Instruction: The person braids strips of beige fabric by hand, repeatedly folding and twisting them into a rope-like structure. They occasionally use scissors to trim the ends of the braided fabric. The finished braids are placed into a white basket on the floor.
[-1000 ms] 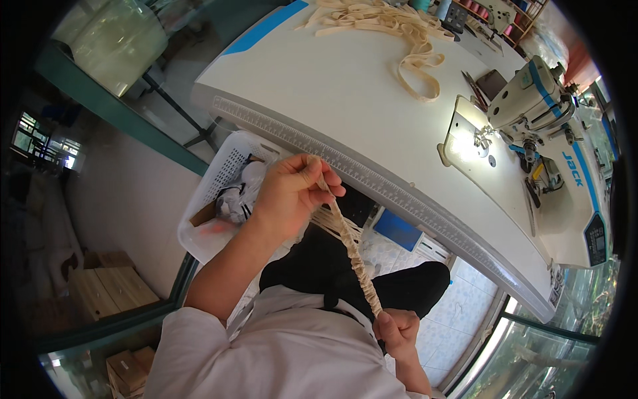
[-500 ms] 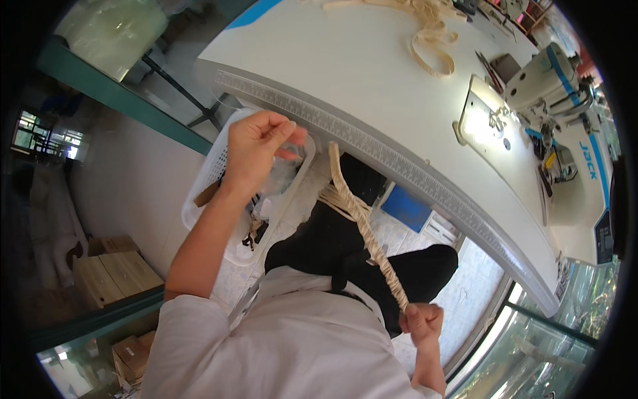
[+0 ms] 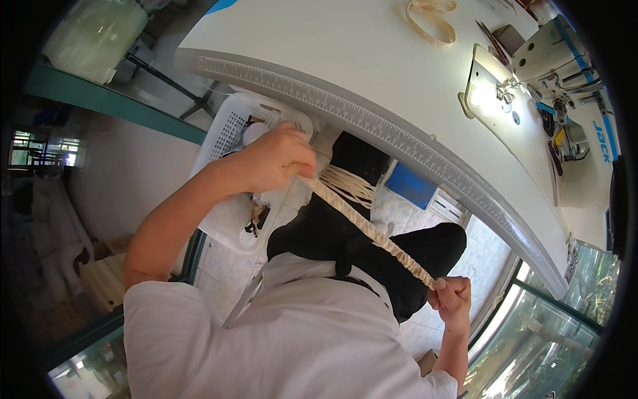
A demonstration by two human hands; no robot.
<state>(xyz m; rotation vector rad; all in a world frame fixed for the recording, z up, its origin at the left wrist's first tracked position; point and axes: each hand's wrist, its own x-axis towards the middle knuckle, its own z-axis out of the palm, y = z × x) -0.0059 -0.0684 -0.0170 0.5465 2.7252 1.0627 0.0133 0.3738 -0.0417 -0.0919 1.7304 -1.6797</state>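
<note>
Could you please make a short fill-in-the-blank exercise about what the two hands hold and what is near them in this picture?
1. The left hand and the right hand stretch a cream ruched ____ between them.
2. Beside the left hand stands a white perforated ____.
3. The curved edge of the white table carries a printed ____ scale.
4. The sewing machine is on the person's ____ side.

Missing words: band; basket; ruler; right

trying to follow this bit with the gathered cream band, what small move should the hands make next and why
Probably draw the left hand a little further along the band, away from the right hand. The band runs taut between the two fists, gathered near the right and smoother by the left, with loose loops hanging below the left hand above the white basket. More length seems left to pull through.
</note>
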